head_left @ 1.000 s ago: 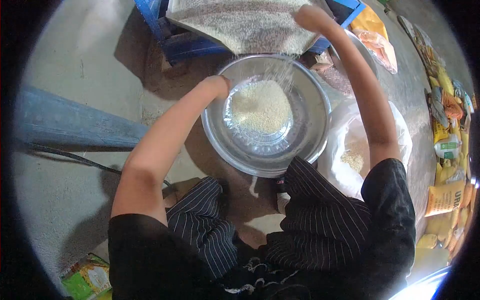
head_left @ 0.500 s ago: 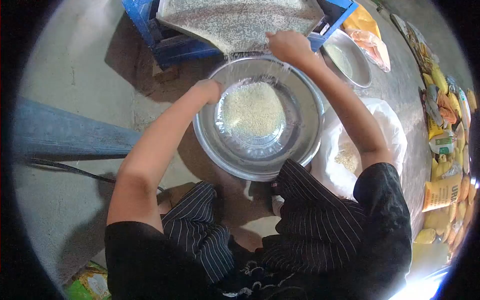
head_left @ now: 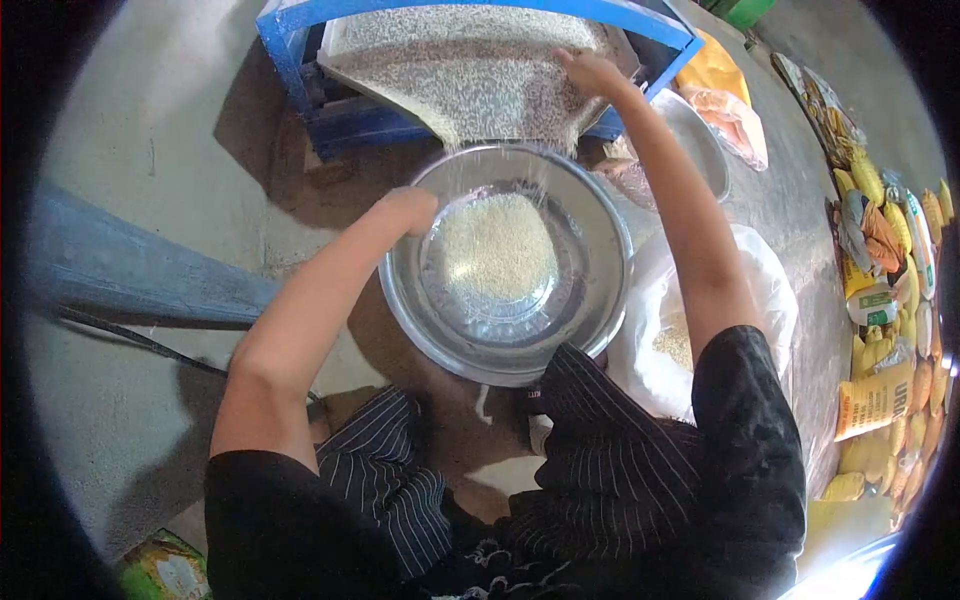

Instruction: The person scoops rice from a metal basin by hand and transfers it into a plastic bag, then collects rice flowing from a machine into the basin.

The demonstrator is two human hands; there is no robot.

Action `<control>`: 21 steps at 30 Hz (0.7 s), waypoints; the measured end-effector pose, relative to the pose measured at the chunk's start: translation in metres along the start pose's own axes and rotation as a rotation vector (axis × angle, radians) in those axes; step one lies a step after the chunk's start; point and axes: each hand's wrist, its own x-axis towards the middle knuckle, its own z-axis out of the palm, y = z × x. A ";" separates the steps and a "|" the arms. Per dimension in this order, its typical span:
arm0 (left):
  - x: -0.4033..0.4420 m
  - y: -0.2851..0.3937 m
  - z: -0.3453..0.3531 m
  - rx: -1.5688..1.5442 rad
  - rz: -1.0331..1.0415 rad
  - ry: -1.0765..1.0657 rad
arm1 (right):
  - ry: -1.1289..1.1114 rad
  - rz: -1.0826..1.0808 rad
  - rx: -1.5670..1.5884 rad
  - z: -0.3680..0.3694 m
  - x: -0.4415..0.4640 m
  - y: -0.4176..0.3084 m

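Note:
A wide metal basin [head_left: 472,350] stands between my knees, tilted slightly, with a mound of pale rice-like grain [head_left: 498,247] in it. My left hand [head_left: 408,210] is closed on the basin's left rim; its fingertips are hidden. Beyond the basin, a sloping metal tray [head_left: 385,90] in a blue frame is covered with loose grain. Grain falls from the tray's front lip into the basin. Over the tray's right side reaches my right hand [head_left: 592,72], holding nothing visible, its fingers extended toward the grain.
Right of the basin is a white sack [head_left: 770,275] with grain inside. A metal bowl [head_left: 712,140] and an orange-yellow bag [head_left: 715,68] lie behind it. Filled sacks [head_left: 875,400] line the far right. A blue-grey beam [head_left: 150,262] and a black cable [head_left: 140,342] cross the left.
My right hand has moved from the tray's front lip farther up over its right side. My left hand stays at the basin rim. More of the tray and blue frame shows.

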 end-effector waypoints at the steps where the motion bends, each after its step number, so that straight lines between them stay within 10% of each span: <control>1: 0.000 0.000 -0.001 0.007 0.004 -0.002 | -0.017 0.036 -0.053 0.027 0.014 0.014; 4: 0.000 0.002 -0.002 -0.009 -0.007 0.005 | -0.132 0.170 -0.170 0.019 0.002 -0.009; 10: 0.006 -0.006 0.005 0.051 0.053 -0.014 | -0.292 -0.241 -0.077 -0.040 -0.073 -0.082; 21: -0.003 0.006 -0.001 0.099 0.042 -0.054 | -0.152 0.071 -0.164 -0.043 -0.014 -0.016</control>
